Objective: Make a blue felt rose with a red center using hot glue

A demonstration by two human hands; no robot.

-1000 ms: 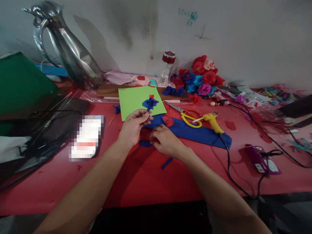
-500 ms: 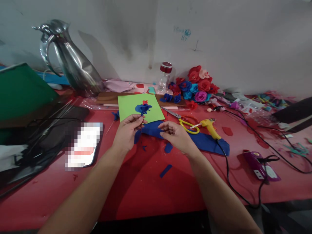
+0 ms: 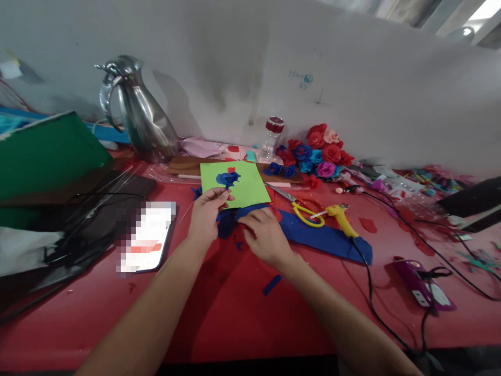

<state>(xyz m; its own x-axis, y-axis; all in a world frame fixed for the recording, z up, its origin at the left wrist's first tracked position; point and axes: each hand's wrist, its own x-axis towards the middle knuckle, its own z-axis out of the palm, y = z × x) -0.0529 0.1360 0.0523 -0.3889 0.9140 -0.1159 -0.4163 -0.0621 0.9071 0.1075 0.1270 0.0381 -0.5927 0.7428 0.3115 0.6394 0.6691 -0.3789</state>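
Pinched in my left hand (image 3: pixel 207 211) is the base of a small dark blue paper flower (image 3: pixel 230 178), held above a lime green sheet (image 3: pixel 252 185). My right hand (image 3: pixel 264 235) is lowered over the blue material (image 3: pixel 313 236) just below the sheet, its fingers curled down at a dark blue piece (image 3: pixel 226 223). Whether those fingertips grip anything is hidden. Small blue scraps lie under my hands, among them a short strip (image 3: pixel 272 284). Yellow-handled scissors (image 3: pixel 309 213) and a yellow glue gun (image 3: pixel 341 219) rest to the right.
A steel jug (image 3: pixel 146 120) stands at the back left, near a phone (image 3: pixel 151 237). Behind the sheet are a glass bottle (image 3: pixel 271 140) and a heap of paper roses (image 3: pixel 326 152). A purple power strip (image 3: pixel 422 284) with black cables lies at the right.
My right hand has moved down and left onto the blue material, its fingers now curled downward. My left hand still holds the flower. The camera view has shifted a little.
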